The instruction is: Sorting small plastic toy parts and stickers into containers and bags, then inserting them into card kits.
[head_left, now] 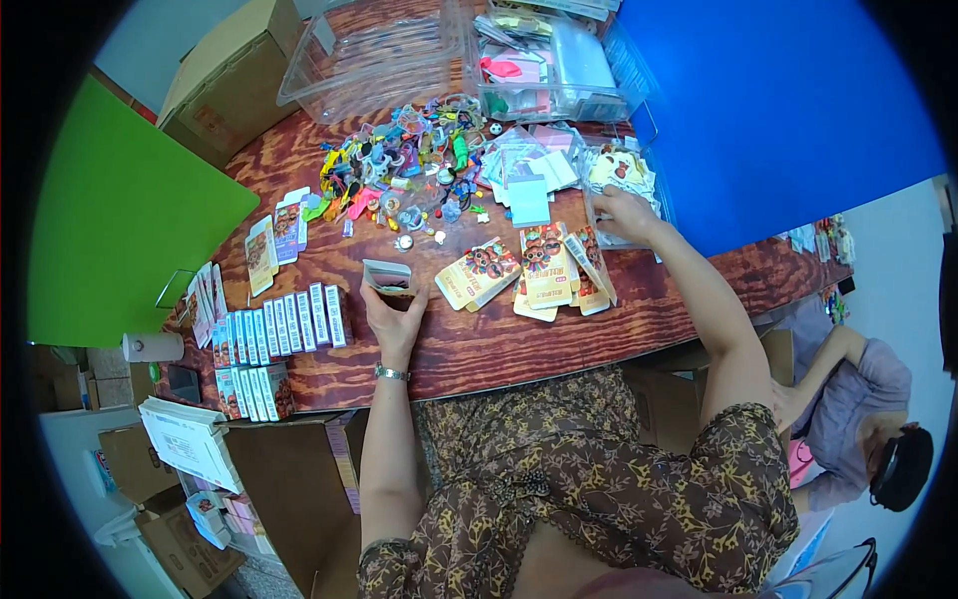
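Upright in my left hand [397,317] is a small open-topped cardboard box [387,273], with the fingers and thumb closed round its sides. My right hand [627,215] reaches over a clear plastic tray [589,190] that holds small white and brown packets [621,166]. Its fingers are bent together at the packets' near edge; what they pinch, if anything, is hidden. Between my hands lie flat yellow-and-red printed cartons [481,272], with more cartons [544,265] piled to their right. Beyond them is a pale blue card [529,202] beside a heap of cards and clear bags [529,160].
A heap of small colourful trinkets [409,160] covers the table's middle. Filled boxes [284,324] stand in rows at left. Clear bins [369,60] sit at the back, between a green panel [120,220] and a blue panel [778,110]. Another person [848,399] is at right.
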Tool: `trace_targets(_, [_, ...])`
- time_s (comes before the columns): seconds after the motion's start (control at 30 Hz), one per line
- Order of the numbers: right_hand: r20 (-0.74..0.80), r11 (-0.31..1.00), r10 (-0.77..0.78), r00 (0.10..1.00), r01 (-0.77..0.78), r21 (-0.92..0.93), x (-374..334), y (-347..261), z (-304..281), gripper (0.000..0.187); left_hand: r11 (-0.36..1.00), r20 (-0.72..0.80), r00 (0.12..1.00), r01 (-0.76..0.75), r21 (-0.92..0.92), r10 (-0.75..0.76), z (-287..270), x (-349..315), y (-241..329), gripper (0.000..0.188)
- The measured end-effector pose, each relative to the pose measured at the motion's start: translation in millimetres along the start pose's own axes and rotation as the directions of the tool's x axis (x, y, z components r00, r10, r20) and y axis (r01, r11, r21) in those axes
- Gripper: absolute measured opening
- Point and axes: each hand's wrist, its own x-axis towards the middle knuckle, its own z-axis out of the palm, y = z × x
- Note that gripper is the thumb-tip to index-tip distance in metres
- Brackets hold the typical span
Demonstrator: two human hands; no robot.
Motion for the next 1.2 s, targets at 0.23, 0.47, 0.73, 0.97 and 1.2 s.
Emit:
trace_targets(0.23, [0.175, 0.996, 0.058, 0.983, -0.070, 0.064, 2, 17, -3, 0.022, 1.000, -0.003, 1.000, -0.022, 0.017, 0.022, 3, 2, 2, 0.076])
trace_targets(0.47, [0.062, 0.999, 0.030, 0.998, -0.029, -0.017, -1, -10, -9, 0.022, 1.000, 0.015, 1.000, -0.006, -0.007, 0.007, -2, 0, 5, 0.079])
trace_targets(0.73, [0.030, 0.955, 0.055, 0.998, -0.062, 0.291, 0, 31, 9, 0.016, 1.000, -0.003, 1.000, -0.004, -0.023, 0.004, 0, 2, 8, 0.084])
trace_targets(0.97, [-0.022, 0.995, -0.041, 0.999, 0.039, -0.090, -2, 4, 4, 0.018, 0.999, 0.019, 1.000, 0.024, -0.037, -0.024, -1, 1, 6, 0.082])
trace_targets(1.2, [-0.046, 0.980, 0.013, 0.999, -0.003, 0.198, -6, 22, 0, 0.012, 1.000, 0.003, 1.000, -0.005, 0.020, 0.005, 1, 1, 3, 0.084])
